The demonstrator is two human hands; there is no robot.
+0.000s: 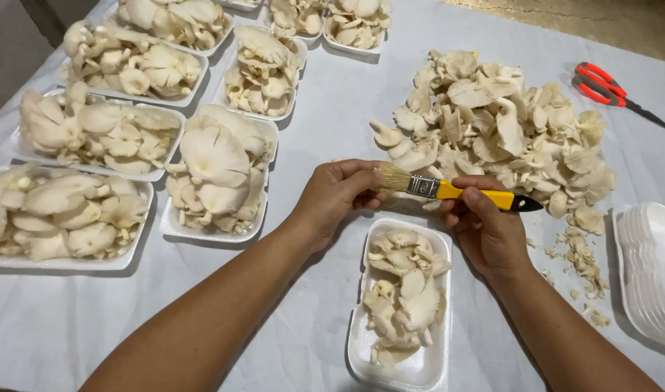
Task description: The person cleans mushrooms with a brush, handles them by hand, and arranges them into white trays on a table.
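the right hand (pixel 485 225) gripped a paintbrush (pixel 456 190) by its yellow handle, thumb on top and fingers curled beneath, the black tip pointing right and the pale bristles pointing left. the left hand (pixel 339 192) was closed with its fingertips gathered right at the bristles; whatever it pinched there was hidden by the fingers, so the person's hold could not be made out beyond a closed fist touching the brush head. both hands hovered above the white cloth (pixel 325 123) covering the table, just beyond the far end of a white foam tray (pixel 437 363) partly filled with oyster mushrooms (pixel 405 290). that tray lay between the person's forearms.

behind the hands, to the right, a big loose pile of mushrooms (pixel 499 123) was spread on the cloth, with small scraps (pixel 583 265) trailing off its near right edge. red-handled scissors (pixel 608 91) lay beyond the pile, apart from it. a stack of empty foam trays (pixel 651 268) stood at the right edge of the view.

to the left, several filled trays (pixel 216 174) were set in rows, each heaped with mushrooms, running up toward the far edge of the table and close beside one another.
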